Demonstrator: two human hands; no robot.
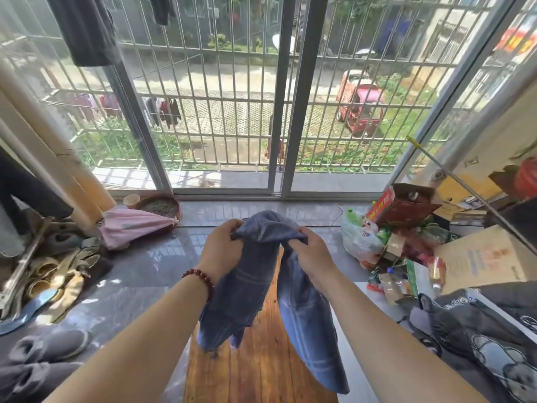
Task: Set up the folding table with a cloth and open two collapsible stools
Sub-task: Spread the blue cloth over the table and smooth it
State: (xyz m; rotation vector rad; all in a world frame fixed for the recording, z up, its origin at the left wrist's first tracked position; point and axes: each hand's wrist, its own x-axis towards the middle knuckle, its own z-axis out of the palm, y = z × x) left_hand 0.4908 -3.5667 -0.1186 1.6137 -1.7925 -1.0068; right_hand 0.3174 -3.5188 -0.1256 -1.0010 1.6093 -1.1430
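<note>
The left hand [225, 247] and right hand [313, 253] each clutch a bunched top edge of the blue cloth [305, 324], fingers curled into the fabric, lifting it above the wooden table [261, 370]. It hangs in two crumpled folds over the table's middle, probably held high so the hands can find its corners and shake it open before spreading.

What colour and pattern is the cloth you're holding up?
Blue cloth with faint lighter check lines, seen in the head view.
</note>
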